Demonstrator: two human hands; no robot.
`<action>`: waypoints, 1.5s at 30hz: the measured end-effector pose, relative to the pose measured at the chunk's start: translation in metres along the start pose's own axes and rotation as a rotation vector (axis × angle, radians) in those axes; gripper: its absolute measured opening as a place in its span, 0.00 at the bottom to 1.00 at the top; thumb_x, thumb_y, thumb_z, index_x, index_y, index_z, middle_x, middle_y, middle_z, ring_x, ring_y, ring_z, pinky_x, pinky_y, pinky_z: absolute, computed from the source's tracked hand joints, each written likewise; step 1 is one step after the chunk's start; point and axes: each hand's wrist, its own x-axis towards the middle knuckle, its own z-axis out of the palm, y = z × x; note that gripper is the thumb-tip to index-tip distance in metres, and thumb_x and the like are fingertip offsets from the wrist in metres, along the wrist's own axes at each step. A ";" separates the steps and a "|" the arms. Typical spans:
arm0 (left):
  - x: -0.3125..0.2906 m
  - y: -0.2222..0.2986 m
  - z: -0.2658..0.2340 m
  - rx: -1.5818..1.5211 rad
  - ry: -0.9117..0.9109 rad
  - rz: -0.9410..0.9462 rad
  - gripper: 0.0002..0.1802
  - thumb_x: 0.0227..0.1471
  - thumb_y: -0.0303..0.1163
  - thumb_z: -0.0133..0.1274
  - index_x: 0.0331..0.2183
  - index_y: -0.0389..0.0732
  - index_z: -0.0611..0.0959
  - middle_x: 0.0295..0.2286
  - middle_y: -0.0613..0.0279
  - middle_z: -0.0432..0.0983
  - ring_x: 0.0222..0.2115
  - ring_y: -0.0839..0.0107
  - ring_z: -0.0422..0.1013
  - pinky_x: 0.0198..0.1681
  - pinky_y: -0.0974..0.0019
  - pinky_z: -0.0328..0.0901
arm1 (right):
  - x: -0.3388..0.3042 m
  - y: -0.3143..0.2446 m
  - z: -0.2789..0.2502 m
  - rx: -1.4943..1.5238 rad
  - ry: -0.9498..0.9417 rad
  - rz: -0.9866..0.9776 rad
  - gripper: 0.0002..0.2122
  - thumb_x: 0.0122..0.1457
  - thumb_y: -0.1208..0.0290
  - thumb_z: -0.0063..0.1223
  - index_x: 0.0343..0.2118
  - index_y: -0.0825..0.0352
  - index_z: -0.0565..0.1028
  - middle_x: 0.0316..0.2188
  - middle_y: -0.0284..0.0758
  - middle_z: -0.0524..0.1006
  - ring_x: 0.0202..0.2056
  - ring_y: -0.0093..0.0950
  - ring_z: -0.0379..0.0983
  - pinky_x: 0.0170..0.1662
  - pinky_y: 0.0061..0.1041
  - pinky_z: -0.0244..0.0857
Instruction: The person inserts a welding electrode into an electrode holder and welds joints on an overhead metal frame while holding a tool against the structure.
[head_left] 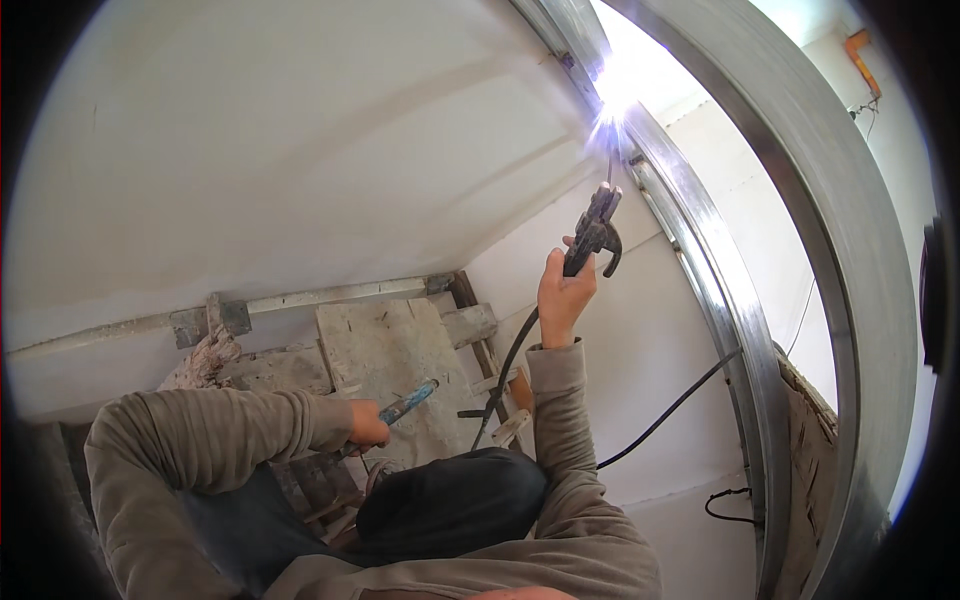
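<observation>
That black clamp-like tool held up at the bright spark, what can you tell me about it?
The welding electrode holder is a dark, clamp-shaped tool with a curved lever on its side, and it looks like metal with a black grip. The right hand grips its lower end and raises it toward the curved metal frame. A thin rod runs up from its tip to a glaring white-blue arc on the frame. A black cable hangs from the grip down past the forearm.

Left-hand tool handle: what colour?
Blue, on the hammer-like tool's handle in the left hand; head view.
</observation>
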 end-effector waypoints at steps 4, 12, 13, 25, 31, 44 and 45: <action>0.017 -0.010 0.002 0.017 -0.022 -0.027 0.14 0.49 0.36 0.58 0.25 0.33 0.83 0.19 0.55 0.78 0.17 0.65 0.74 0.22 0.60 0.68 | -0.002 -0.007 0.002 -0.010 -0.025 0.021 0.11 0.59 0.78 0.54 0.45 0.74 0.76 0.27 0.37 0.80 0.24 0.22 0.74 0.31 0.25 0.68; 0.012 -0.003 -0.002 0.186 -0.039 -0.042 0.17 0.48 0.44 0.58 0.22 0.40 0.85 0.21 0.59 0.80 0.25 0.65 0.78 0.32 0.58 0.70 | -0.003 -0.006 0.004 -0.024 -0.008 -0.026 0.11 0.59 0.78 0.54 0.45 0.71 0.76 0.24 0.33 0.78 0.22 0.20 0.72 0.28 0.23 0.67; 0.010 -0.001 -0.003 0.186 -0.044 -0.043 0.17 0.48 0.44 0.58 0.23 0.39 0.85 0.21 0.58 0.80 0.25 0.65 0.77 0.32 0.58 0.70 | -0.003 -0.008 0.003 -0.047 -0.021 -0.001 0.11 0.59 0.78 0.54 0.45 0.72 0.76 0.25 0.34 0.79 0.23 0.21 0.73 0.29 0.24 0.68; 0.009 -0.007 -0.004 0.042 -0.046 -0.014 0.13 0.47 0.36 0.57 0.26 0.33 0.81 0.19 0.56 0.76 0.19 0.65 0.74 0.23 0.59 0.66 | -0.004 -0.009 0.009 -0.020 -0.008 -0.023 0.12 0.59 0.77 0.54 0.45 0.74 0.76 0.31 0.39 0.81 0.26 0.24 0.77 0.33 0.26 0.71; 0.002 -0.001 -0.006 0.083 -0.026 -0.039 0.13 0.47 0.36 0.57 0.23 0.34 0.82 0.18 0.56 0.77 0.18 0.65 0.74 0.23 0.60 0.67 | -0.007 -0.005 0.006 0.131 -0.028 0.088 0.15 0.61 0.77 0.52 0.50 0.75 0.73 0.42 0.36 0.78 0.29 0.18 0.70 0.32 0.22 0.68; 0.024 -0.024 -0.001 0.028 -0.053 0.035 0.13 0.49 0.36 0.56 0.23 0.35 0.83 0.18 0.56 0.76 0.17 0.65 0.73 0.21 0.59 0.66 | -0.005 -0.007 0.010 0.025 0.015 0.057 0.13 0.59 0.74 0.55 0.44 0.75 0.77 0.28 0.36 0.80 0.24 0.20 0.71 0.30 0.24 0.67; 0.026 -0.023 -0.001 0.051 -0.055 0.038 0.13 0.48 0.35 0.56 0.23 0.34 0.82 0.18 0.56 0.76 0.17 0.65 0.73 0.20 0.59 0.65 | -0.005 -0.005 0.010 0.012 0.016 0.062 0.12 0.59 0.74 0.55 0.44 0.75 0.77 0.28 0.36 0.80 0.24 0.20 0.72 0.30 0.25 0.68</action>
